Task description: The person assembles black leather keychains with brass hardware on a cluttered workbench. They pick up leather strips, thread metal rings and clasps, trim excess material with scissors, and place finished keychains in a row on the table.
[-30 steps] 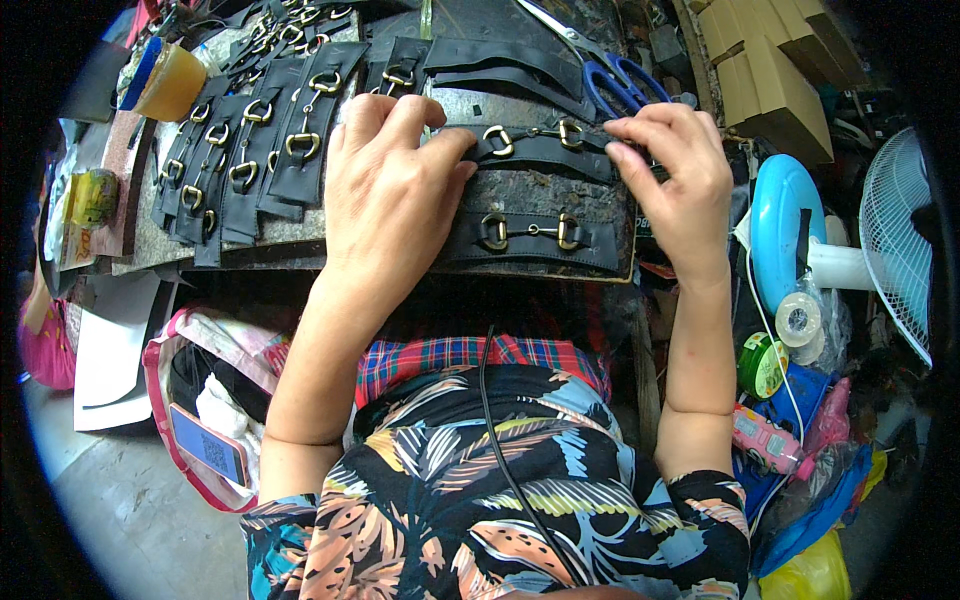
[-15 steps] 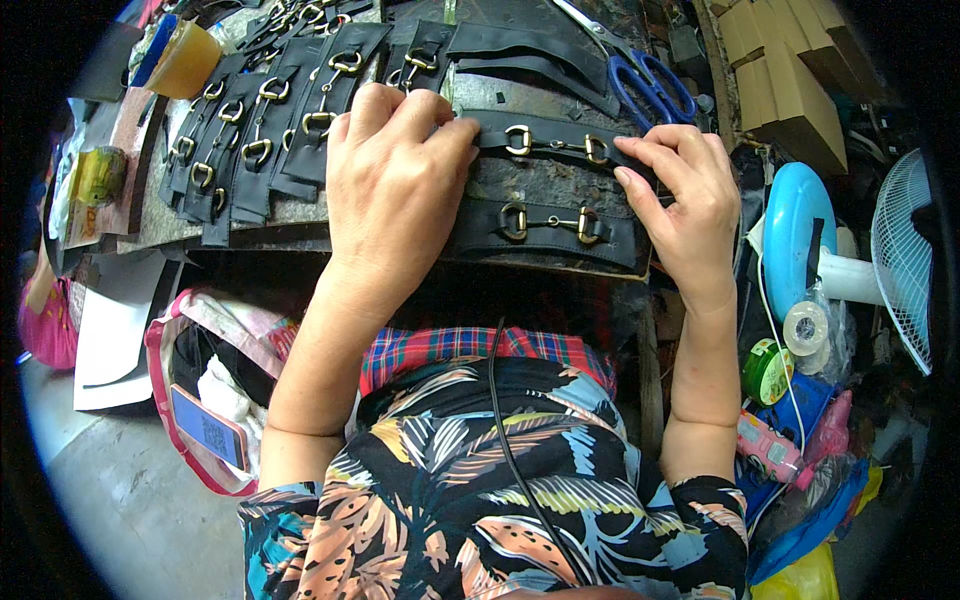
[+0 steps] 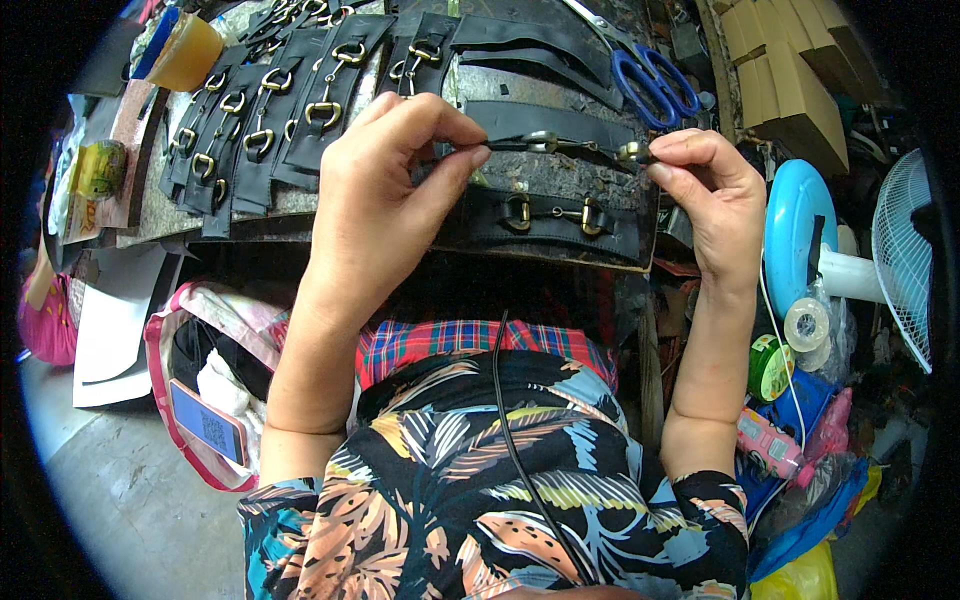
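Buckle strap (image 3: 560, 143) lies crosswise between both hands

The workbench (image 3: 560, 180) is a dark, worn, speckled slab. Lying directly on it: a row of black leather straps (image 3: 270, 110) with brass horsebit buckles, overlapping along the left half; one finished black strap (image 3: 550, 215) with two brass fittings at the near edge; further black strips (image 3: 530, 40) at the far side; blue-handled scissors (image 3: 650, 75) at the far right.
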A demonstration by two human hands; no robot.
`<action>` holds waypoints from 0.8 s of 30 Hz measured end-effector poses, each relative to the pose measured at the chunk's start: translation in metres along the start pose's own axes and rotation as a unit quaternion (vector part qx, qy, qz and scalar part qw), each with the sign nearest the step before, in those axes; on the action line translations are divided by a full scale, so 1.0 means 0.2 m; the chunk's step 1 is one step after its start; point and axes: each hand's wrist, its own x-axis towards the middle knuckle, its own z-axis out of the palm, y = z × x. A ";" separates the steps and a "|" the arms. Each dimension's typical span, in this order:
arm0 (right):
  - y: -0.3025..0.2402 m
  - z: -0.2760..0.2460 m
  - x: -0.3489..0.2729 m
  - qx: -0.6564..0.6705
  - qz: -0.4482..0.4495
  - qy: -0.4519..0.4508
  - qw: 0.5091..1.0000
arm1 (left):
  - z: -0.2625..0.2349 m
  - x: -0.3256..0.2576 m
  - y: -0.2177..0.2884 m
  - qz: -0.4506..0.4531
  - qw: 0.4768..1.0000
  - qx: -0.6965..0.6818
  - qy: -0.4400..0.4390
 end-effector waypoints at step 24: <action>0.06 -0.02 -0.03 -0.290 -0.154 0.010 0.944 | 0.01 -0.06 -0.03 0.278 0.920 0.275 0.033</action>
